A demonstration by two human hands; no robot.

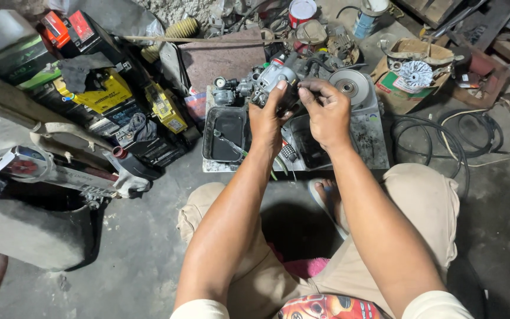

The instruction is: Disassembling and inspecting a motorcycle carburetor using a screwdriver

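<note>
At the far left, a chrome motorcycle exhaust muffler lies on the concrete floor, beside a stack of black and yellow vehicle batteries leaning against one another. Just right of the batteries stands a black oil tray, dark and wet inside, with a thin tool lying in it.

Above that tray, the left hand rises from below, its grip pressed around the grey metal carburetor, thumb up on the near face of the body and the fingers wrapped behind it. The carburetor hangs in the air over the trays, near the top middle of the view, its small round fittings pointing left. The right hand meets it from the right, its grip pinching the dark right-hand side of the same carburetor with fingertips curled inward; what exactly sits under those fingertips I cannot tell.

Just behind the right hand a round metal disc rests on a stained board. Farther right, an open cardboard box holds a finned silver part, and black cables coil on the floor.
</note>
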